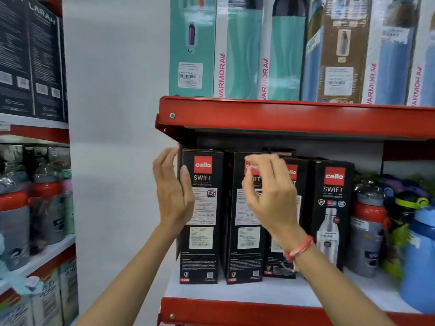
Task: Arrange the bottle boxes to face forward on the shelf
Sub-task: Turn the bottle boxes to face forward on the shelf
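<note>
Several tall black bottle boxes with a red logo stand in a row on the white shelf (235,295). The leftmost box (202,231) and the second box (244,250) show a side with text labels. A third box (292,180) is mostly hidden behind my right hand. The rightmost box (332,208) shows the printed bottle picture. My left hand (171,191) is open beside the leftmost box's left edge, thumb against its face. My right hand (270,194) hovers with fingers spread and curled in front of the second and third boxes, holding nothing.
A red shelf edge (294,118) hangs close above the boxes, with tall teal and blue boxes (240,50) on top. Loose bottles (367,227) crowd the shelf's right end. Another rack with bottles (35,208) stands on the left across a white wall.
</note>
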Demonstrator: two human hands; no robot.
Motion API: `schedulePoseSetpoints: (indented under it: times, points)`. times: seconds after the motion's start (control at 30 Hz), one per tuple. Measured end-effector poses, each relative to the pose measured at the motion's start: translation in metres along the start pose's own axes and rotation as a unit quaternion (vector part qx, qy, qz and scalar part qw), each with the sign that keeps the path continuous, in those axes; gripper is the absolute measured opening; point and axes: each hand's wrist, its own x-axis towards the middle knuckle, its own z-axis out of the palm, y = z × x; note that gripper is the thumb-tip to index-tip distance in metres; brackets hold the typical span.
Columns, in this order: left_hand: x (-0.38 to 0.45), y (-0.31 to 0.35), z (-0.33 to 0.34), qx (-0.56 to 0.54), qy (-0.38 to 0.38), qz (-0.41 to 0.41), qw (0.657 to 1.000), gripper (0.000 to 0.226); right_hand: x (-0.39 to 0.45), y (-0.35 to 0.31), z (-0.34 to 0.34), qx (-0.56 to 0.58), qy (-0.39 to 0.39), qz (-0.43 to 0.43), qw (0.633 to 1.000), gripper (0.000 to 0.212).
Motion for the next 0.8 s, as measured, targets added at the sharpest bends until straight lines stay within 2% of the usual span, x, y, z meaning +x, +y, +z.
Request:
schedulePoseSetpoints:
  times: [0.07, 0.17, 0.23, 0.3, 0.33, 0.4, 0.47, 0.57, 0.67, 0.8]
  points:
    - [-0.007, -0.011, -0.004, -0.030, 0.008, -0.108, 0.994, 0.029, -0.012, -0.013, 0.015, 0.043, -0.044, 0.059, 0.996, 0.020]
    - [-0.028, -0.033, -0.008, -0.069, -0.075, -0.269, 0.958, 0.025, -0.045, -0.037, 0.044, 0.039, -0.170, 0.146, 0.974, 0.038]
    - [-0.038, -0.047, -0.011, -0.121, -0.170, -0.373, 0.904, 0.047, -0.067, -0.051, 0.062, -0.002, -0.234, 0.192, 0.953, 0.065]
    - [-0.042, -0.054, -0.013, -0.176, -0.268, -0.462, 0.826, 0.065, -0.084, -0.066, 0.077, -0.026, -0.296, 0.243, 0.923, 0.092]
    - [-0.045, -0.056, -0.015, -0.195, -0.310, -0.484, 0.794, 0.064, -0.089, -0.073, 0.083, -0.034, -0.320, 0.264, 0.909, 0.102]
    - [-0.046, -0.054, -0.018, -0.220, -0.360, -0.494, 0.760, 0.051, -0.092, -0.082, 0.093, -0.056, -0.330, 0.287, 0.898, 0.113]
    - [-0.045, -0.050, -0.023, -0.235, -0.364, -0.494, 0.754, 0.047, -0.089, -0.084, 0.098, -0.075, -0.320, 0.299, 0.896, 0.118]
    - [-0.044, -0.049, -0.032, -0.236, -0.343, -0.504, 0.757, 0.062, -0.086, -0.080, 0.093, -0.051, -0.309, 0.298, 0.902, 0.122]
    - [-0.044, -0.045, -0.050, -0.239, -0.329, -0.477, 0.779, 0.071, -0.081, -0.070, 0.080, 0.025, -0.310, 0.287, 0.906, 0.122]
    - [-0.045, -0.041, -0.071, -0.243, -0.331, -0.433, 0.802, 0.072, -0.067, -0.051, 0.068, 0.147, -0.320, 0.291, 0.889, 0.125]
